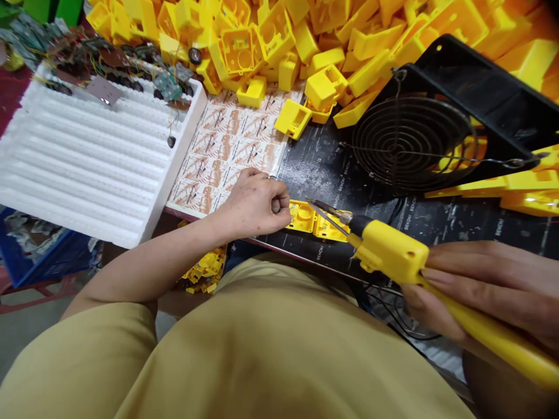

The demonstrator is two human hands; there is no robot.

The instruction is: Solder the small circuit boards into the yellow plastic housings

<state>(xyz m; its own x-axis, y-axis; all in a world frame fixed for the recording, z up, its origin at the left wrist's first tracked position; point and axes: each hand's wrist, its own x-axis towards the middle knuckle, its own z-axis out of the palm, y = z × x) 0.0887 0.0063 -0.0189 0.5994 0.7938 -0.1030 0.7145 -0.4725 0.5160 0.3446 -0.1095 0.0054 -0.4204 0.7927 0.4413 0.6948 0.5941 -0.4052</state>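
Standing tilted on the right of the work surface, a black fan point(404, 137) with a concentric wire guard takes up the area beyond the right hand point(484, 285). Yellow housing parts show through and behind the guard, and more lie stacked at its right side. A large heap of yellow plastic housings point(273, 38) covers the far side of the bench; one loose housing point(293, 119) lies at its near edge, partly on the black mat point(305, 160) lettered "BENCH". A printed sheet point(222, 139) lies between the mat and the white foam tray point(87, 160) at left.

The ribbed tray carries circuit boards point(168, 85) with wires and small round black parts, gathered along its far edge; one black part point(172, 141) hangs on its leads farther down. Below the tray, a blue crate point(65, 256) contains crumpled sheet material. Under the bench edge, further yellow parts point(203, 270) are visible; their container cannot be identified.

An open yellow housing point(302, 216) lies on the mat near the bench edge, with a second open yellow piece point(332, 226) just beside it. The left hand point(262, 203) is curled at the first housing; whether its fingers pinch anything cannot be determined. The right hand grasps a yellow soldering gun point(391, 250), tip pointing left over the two pieces.
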